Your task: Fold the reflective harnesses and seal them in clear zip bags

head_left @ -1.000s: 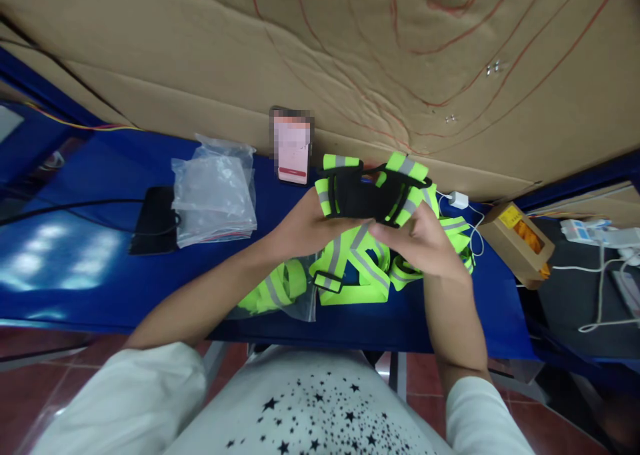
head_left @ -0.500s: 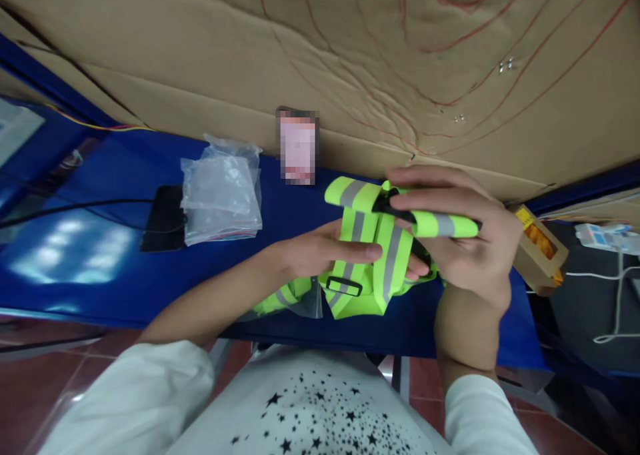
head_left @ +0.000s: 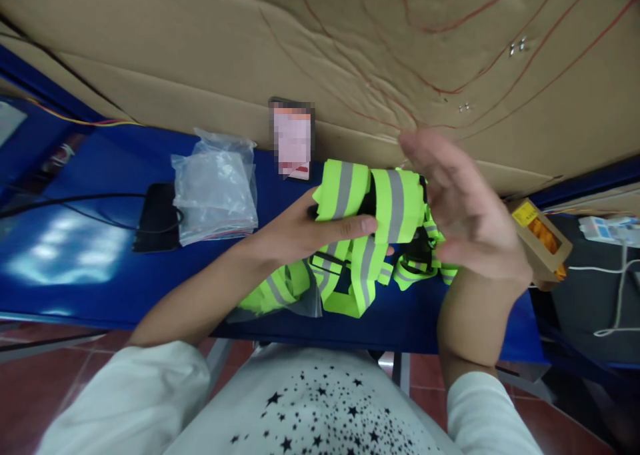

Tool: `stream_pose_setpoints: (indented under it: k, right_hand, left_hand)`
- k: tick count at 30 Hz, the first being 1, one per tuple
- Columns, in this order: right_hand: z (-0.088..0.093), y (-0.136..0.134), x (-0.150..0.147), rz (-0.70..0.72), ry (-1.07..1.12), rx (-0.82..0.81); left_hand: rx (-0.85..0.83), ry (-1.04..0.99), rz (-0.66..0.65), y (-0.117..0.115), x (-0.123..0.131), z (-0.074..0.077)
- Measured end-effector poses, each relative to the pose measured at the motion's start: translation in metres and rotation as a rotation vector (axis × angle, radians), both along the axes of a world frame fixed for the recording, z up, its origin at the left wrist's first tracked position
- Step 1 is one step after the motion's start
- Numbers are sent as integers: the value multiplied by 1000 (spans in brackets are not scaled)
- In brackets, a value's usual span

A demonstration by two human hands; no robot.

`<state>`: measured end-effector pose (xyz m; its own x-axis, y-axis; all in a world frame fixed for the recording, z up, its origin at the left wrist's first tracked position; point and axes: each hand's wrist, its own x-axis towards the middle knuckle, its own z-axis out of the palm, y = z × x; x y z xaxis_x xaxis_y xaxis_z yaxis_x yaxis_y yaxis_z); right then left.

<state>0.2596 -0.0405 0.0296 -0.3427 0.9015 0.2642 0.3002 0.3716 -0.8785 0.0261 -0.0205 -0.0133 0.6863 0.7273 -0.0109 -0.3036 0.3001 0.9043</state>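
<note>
A neon yellow reflective strap vest (head_left: 373,205) with grey bands and black webbing is bunched above the blue table (head_left: 90,261). My left hand (head_left: 305,231) is closed on its left side, thumb across the front. My right hand (head_left: 465,208) stands beside the bundle's right end, palm toward it, fingers stretched out and blurred by motion. Loose ends of the vest (head_left: 350,285) hang down onto the table. A second folded vest in a clear bag (head_left: 277,291) lies below my left wrist.
A stack of clear plastic bags (head_left: 215,188) and a black flat device (head_left: 157,218) with a cable lie at the left. A phone (head_left: 293,138) leans on the cardboard sheet (head_left: 320,48) behind. A small brown box (head_left: 543,241) and white cables (head_left: 605,275) sit at the right.
My right hand let go of the strap it pinched and opened beside the bundle. The vest is now wrapped into a tighter roll in my left hand.
</note>
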Motion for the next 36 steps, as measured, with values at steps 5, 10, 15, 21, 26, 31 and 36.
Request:
stream_pose_setpoints:
  k: [5, 10, 15, 21, 26, 31, 36]
  right_hand:
    - [-15, -1, -12, 57, 90, -183]
    - [-20, -6, -31, -76, 119, -87]
    - [-8, -14, -37, -211, 117, 135]
    - [-1, -13, -24, -109, -178, 454]
    - [2, -2, -5, 96, -297, 253]
    - [6, 6, 21, 318, 42, -17]
    - [-8, 6, -5, 74, 25, -119]
  left_hand:
    - [86, 19, 49, 2, 2, -5]
    - [6, -40, -13, 3, 3, -12]
    - [41, -86, -157, 4, 6, -15]
    - [-14, -171, -145, 6, 8, -11]
    - [-150, -110, -79, 10, 3, -6]
    - [-78, -107, -72, 10, 2, -4]
    - [5, -148, 54, 10, 7, -13]
